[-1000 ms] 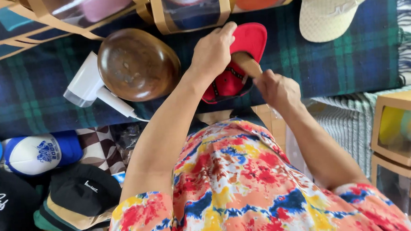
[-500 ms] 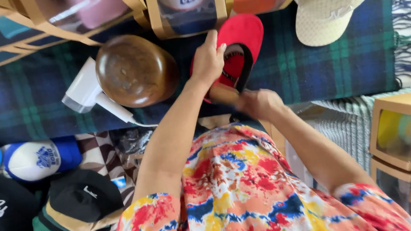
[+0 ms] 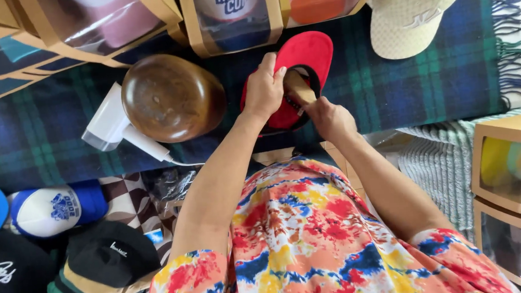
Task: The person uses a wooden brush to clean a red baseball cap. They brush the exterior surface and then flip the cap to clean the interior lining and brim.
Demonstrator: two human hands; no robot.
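The left hand's fingers [image 3: 272, 75] are curled shut over the edge of a red fabric cap with a black inner band [image 3: 303, 59], just above the middle of the frame. The right hand [image 3: 329, 117] grips a tan wooden piece [image 3: 300, 87] tucked inside the cap, fingers closed around it. The cap lies on a dark blue-and-green plaid blanket [image 3: 422, 92]. Just to its left sits a rounded brown wooden hat form [image 3: 170, 97], with a white handheld steamer [image 3: 110, 126] beside that. A cream cap [image 3: 413, 17] rests at the upper right.
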